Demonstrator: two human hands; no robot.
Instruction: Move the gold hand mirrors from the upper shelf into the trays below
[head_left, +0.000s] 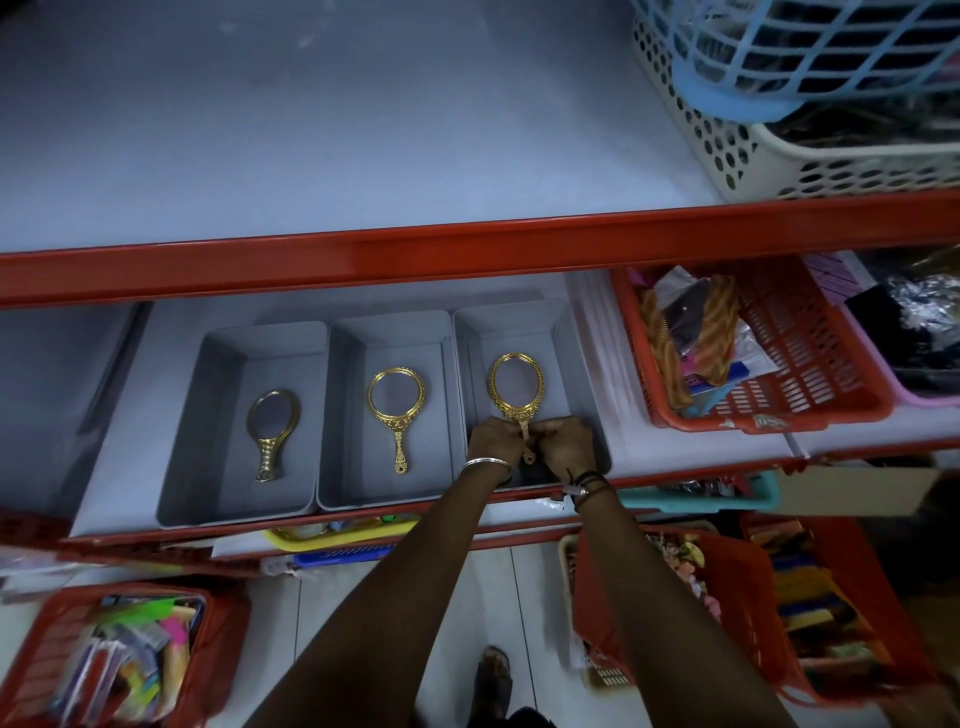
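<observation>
Three grey trays stand side by side on the lower shelf. The left tray (218, 364) holds a dull gold hand mirror (271, 434). A brighter gold mirror (396, 410) lies in the middle tray (384, 332). In the right tray (566, 353) lies a third gold mirror (517, 387), oval head away from me. My left hand (493, 441) and my right hand (563, 441) both pinch its handle from either side. The upper shelf (311, 156) shows a bare grey surface with no mirrors in sight.
The red front rail (467, 249) of the upper shelf runs across above the trays. A white perforated basket (779, 150) with a blue one inside sits at the upper right. A red basket (810, 364) of goods stands right of the trays. More red baskets (104, 660) sit lower down.
</observation>
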